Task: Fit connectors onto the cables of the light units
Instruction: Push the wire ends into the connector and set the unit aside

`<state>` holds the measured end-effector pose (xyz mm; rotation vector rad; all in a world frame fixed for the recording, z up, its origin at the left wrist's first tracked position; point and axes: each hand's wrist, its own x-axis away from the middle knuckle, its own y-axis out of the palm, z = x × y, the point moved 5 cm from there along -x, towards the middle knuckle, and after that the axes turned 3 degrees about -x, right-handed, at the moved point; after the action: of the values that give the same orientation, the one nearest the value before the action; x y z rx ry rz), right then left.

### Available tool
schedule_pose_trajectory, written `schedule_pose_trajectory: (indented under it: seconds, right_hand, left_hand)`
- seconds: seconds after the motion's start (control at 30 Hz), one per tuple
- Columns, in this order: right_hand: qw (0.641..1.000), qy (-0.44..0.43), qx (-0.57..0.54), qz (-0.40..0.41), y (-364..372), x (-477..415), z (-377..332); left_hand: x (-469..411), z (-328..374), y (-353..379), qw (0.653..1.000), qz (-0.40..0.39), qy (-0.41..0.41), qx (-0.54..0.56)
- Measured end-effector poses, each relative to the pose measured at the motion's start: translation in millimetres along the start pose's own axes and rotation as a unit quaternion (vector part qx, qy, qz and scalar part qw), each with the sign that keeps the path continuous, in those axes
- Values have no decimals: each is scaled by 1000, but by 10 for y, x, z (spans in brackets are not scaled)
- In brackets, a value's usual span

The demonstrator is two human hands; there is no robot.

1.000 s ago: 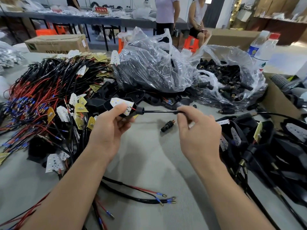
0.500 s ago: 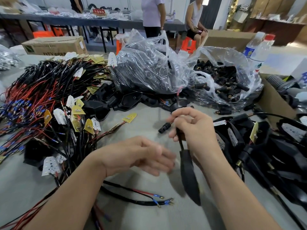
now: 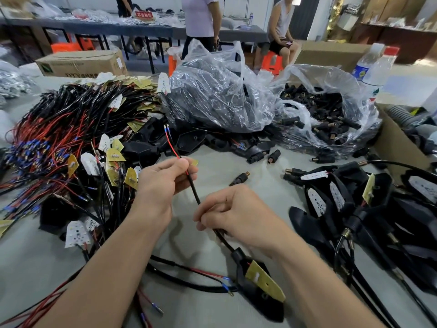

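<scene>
My left hand (image 3: 163, 183) pinches the upper end of a black cable (image 3: 194, 191), where a red wire (image 3: 172, 145) with metal pins at its tip sticks up. My right hand (image 3: 238, 216) grips the same cable lower down. The cable's black light unit (image 3: 257, 287), with a yellow circuit board on it, hangs near the table under my right wrist. A loose black connector (image 3: 240, 178) lies on the grey table just beyond my hands. More connectors (image 3: 274, 155) lie farther back.
A heap of red and black cabled units (image 3: 71, 143) fills the left. Finished black units (image 3: 369, 209) pile at the right. Two clear bags (image 3: 220, 98) of black parts stand behind, one (image 3: 324, 114) holding connectors. Cardboard boxes (image 3: 80, 65), water bottles (image 3: 376, 67) and people stand farther back.
My left hand let go of the unit and now pinches the cable's wire end. My right hand swung the unit down towards me and slid along the cable.
</scene>
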<state>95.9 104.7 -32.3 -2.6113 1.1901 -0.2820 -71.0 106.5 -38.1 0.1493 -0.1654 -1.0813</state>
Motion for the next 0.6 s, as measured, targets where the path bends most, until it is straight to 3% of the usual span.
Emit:
schedule_pose_trajectory:
  seconds: [0.1,0.17,0.23,0.27,0.3,0.4,0.5,0.6]
  right_hand:
    - [996,5,-43,-74,49,39,-28]
    - [997,-3,-48,57,-155,-11,37]
    - [960,-35,71,270,-518,-25,95]
    - [936,-35,144,319,-626,-20,124]
    - [924,-21,219,312,-660,-42,173]
    - [908,4,383,169,-549,-182,407]
    - [923,1,346,170,-580,-220,476]
    - [910,19,363,200,-658,-226,479]
  left_hand:
    - [-30,-19,-13,998,25,16,-52]
    - [-51,-75,12,993,9,17,-119]
    - [-39,-124,51,981,-16,25,-190]
    - [-29,-138,59,972,-17,42,-232]
    - [-15,-132,61,957,-6,69,-283]
    - [74,-31,97,896,15,153,-416]
    - [152,-2,178,857,-14,179,-483]
    - [155,-10,193,826,-1,176,-536]
